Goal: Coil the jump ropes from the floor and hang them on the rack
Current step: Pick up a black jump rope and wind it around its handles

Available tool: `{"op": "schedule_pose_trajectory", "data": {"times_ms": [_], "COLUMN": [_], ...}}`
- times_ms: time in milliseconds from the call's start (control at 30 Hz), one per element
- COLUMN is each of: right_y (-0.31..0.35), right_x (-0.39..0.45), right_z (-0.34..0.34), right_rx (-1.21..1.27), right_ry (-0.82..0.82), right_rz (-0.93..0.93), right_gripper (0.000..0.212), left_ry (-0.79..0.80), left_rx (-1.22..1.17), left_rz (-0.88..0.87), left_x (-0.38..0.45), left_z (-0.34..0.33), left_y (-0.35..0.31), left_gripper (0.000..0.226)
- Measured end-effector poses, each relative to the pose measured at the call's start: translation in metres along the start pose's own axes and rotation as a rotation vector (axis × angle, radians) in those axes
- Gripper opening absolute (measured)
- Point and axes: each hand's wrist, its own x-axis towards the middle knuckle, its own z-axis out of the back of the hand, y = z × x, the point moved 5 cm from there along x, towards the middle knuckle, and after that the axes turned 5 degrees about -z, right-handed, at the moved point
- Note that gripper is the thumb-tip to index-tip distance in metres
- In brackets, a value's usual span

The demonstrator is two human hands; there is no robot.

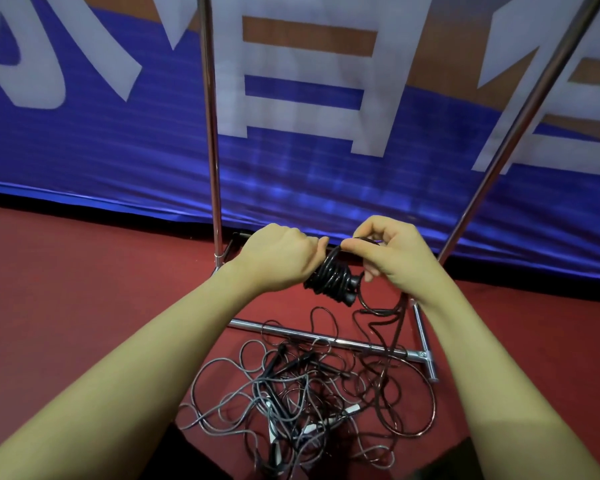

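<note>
My left hand (280, 258) grips the handles of a black jump rope (331, 277), with the cord wound round them in several tight turns. My right hand (392, 252) pinches the cord of that same rope just above the bundle, and its loose tail hangs down to the right toward the floor. Below my hands a tangled pile of jump ropes (302, 396) lies on the red floor, grey, black and brownish cords mixed together. The metal rack (211, 133) stands behind, two upright poles rising from a floor frame; its top bar is out of view.
The rack's base bar (329, 341) crosses the floor under the tangle, with a short foot (425, 344) at its right end. A blue banner (101, 143) with large white characters hangs behind the rack. Red floor (84, 289) lies to the left.
</note>
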Motion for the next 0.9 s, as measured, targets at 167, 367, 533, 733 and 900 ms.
{"op": "schedule_pose_trajectory", "data": {"times_ms": [167, 367, 533, 733, 900], "right_y": [0.004, 0.000, -0.002, -0.002, -0.007], "right_x": [-0.003, -0.003, 0.000, 0.000, 0.001], "right_z": [0.003, 0.011, 0.011, 0.011, 0.008], "right_rx": [0.084, 0.092, 0.200, 0.150, 0.306], "right_ry": [0.091, -0.086, -0.097, -0.101, -0.117], "right_rz": [0.051, 0.008, 0.010, 0.062, -0.021], "right_gripper": [0.015, 0.013, 0.015, 0.014, 0.008], "left_ry": [-0.006, -0.106, -0.147, -0.121, -0.177], "left_rx": [-0.087, -0.096, -0.227, -0.292, -0.170], "left_rz": [0.012, -0.112, -0.081, -0.030, -0.127], "left_x": [-0.002, -0.005, -0.007, -0.010, -0.009], "left_z": [0.001, 0.003, 0.012, 0.007, 0.019], "left_y": [0.001, -0.005, -0.005, 0.002, -0.004], "left_gripper": [0.045, 0.071, 0.051, 0.052, 0.056]}}
